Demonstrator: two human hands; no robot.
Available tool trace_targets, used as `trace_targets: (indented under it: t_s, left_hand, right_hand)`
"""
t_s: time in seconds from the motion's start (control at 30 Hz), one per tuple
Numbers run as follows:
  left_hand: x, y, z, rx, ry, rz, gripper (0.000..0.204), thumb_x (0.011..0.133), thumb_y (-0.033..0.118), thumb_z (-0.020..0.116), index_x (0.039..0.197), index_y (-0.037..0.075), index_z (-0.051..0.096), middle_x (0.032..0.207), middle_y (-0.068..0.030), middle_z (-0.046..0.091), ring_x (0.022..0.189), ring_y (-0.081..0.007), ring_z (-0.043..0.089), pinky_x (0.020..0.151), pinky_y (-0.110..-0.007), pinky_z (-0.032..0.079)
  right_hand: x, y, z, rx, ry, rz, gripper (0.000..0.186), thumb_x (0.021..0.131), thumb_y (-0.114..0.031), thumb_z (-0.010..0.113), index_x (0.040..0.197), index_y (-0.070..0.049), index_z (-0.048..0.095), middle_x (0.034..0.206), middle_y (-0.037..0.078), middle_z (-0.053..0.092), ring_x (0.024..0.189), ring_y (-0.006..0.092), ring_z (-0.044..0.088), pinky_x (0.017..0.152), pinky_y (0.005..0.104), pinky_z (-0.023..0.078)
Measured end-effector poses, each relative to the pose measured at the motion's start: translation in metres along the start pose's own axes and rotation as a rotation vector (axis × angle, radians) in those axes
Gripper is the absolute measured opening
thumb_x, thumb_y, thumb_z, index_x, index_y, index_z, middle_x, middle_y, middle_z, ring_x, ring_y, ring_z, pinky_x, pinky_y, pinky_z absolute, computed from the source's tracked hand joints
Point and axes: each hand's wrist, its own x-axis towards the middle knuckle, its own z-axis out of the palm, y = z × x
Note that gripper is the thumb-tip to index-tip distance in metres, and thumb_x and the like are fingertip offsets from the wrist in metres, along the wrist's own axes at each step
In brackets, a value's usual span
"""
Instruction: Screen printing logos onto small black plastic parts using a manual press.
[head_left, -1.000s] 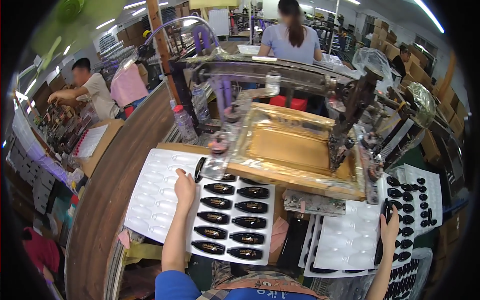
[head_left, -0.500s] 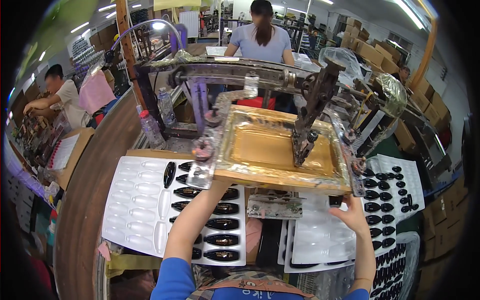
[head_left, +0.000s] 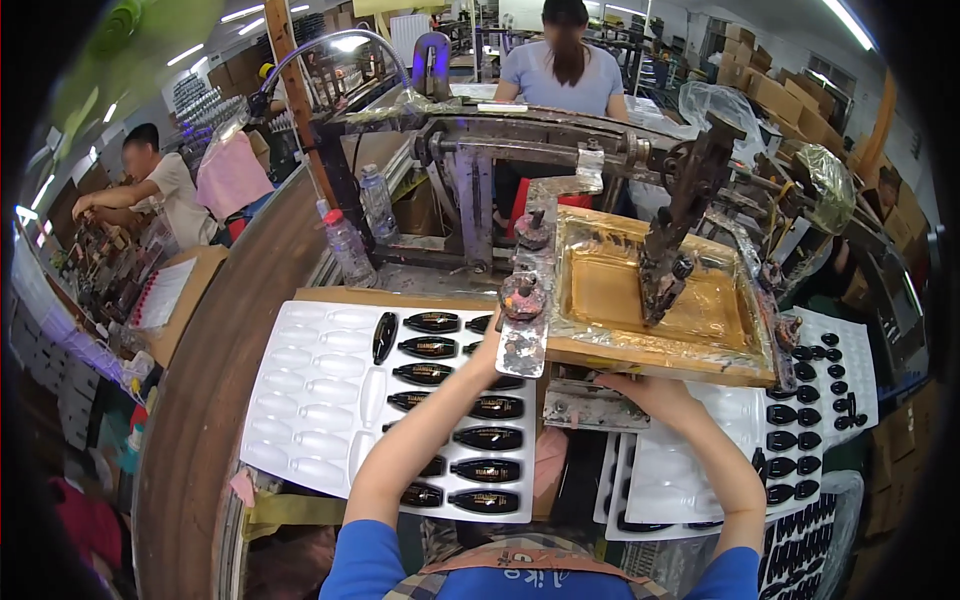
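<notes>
My left hand [head_left: 488, 352] reaches up beside the machine's metal side bracket [head_left: 522, 353], its fingers hidden behind it, right of a white molded tray [head_left: 305, 395] bearing rows of glossy black oval pieces [head_left: 487, 436]. My right hand [head_left: 646, 395] reaches in under the wooden-edged printing screen [head_left: 655, 356] with amber mesh, by a metal fixture [head_left: 590, 408]. What either hand holds is hidden. A dark squeegee arm [head_left: 672, 250] stands over the screen. More white trays [head_left: 698, 470] and small black pieces [head_left: 805, 465] lie at the right.
Two plastic bottles [head_left: 348, 250] stand behind the left tray. A curved wooden bench edge [head_left: 200, 400] runs along the left. A co-worker [head_left: 560, 75] is across the machine; another [head_left: 180, 190] works at the left. Stacked cartons [head_left: 770, 90] fill the back right.
My left hand has moved from the left tray toward the screen's left side. My right hand has left the right-hand pieces and moved leftward under the screen. The camera view has shifted.
</notes>
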Motion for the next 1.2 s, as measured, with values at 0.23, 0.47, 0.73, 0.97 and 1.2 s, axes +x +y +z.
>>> trace_targets:
  t_s: [0.23,0.47,0.73,0.97,1.2]
  left_hand:
    - [-0.01,-0.004,0.04,-0.975,0.137,-0.268,0.045,0.083,0.035,0.049,0.118,0.01,0.04,0.118,-0.0048,0.045,0.108,-0.018,0.043,0.093,-0.035,0.032]
    - [-0.04,0.008,0.03,-0.39,0.266,-0.14,0.023,0.087,0.02,0.043,0.103,0.004,0.047,0.091,-0.0034,0.053,0.076,-0.0104,0.051,0.066,-0.024,0.042]
    - [-0.053,0.048,0.011,-0.047,0.167,-0.089,0.009,0.084,0.005,0.04,0.08,0.002,0.047,0.058,-0.001,0.049,0.049,-0.0075,0.044,0.044,-0.022,0.034]
    - [-0.075,0.049,-0.055,-0.076,0.582,0.063,0.011,0.086,0.016,0.05,0.082,0.007,0.047,0.057,0.0031,0.044,0.046,-0.0034,0.04,0.04,-0.016,0.031]
    - [-0.179,-0.002,-0.143,0.086,0.993,-0.07,0.017,0.088,0.018,0.047,0.077,0.006,0.042,0.054,-0.0001,0.044,0.042,-0.0051,0.039,0.037,-0.018,0.029]
  right_hand:
    - [0.0,-0.007,0.001,-0.029,-0.016,0.121,0.051,0.071,-0.038,0.066,0.104,-0.002,0.053,0.102,0.014,0.056,0.094,0.0274,0.052,0.081,0.033,0.04]
    - [-0.003,0.006,0.005,-0.03,-0.016,0.077,0.06,0.069,-0.044,0.065,0.109,-0.001,0.049,0.105,0.016,0.054,0.097,0.0297,0.05,0.083,0.0339,0.039]
    - [-0.004,-0.004,0.001,-0.052,-0.049,0.138,0.058,0.072,-0.045,0.063,0.109,-0.002,0.05,0.106,0.016,0.054,0.098,0.0301,0.05,0.083,0.0339,0.039]
    - [-0.003,-0.007,0.0,-0.126,-0.055,0.118,0.058,0.073,-0.047,0.061,0.108,-0.002,0.05,0.104,0.017,0.054,0.097,0.0308,0.051,0.083,0.0344,0.039]
    - [-0.029,-0.005,-0.02,-0.182,-0.052,0.151,0.052,0.075,-0.034,0.06,0.11,0.002,0.046,0.109,0.02,0.05,0.104,0.034,0.045,0.088,0.0355,0.034]
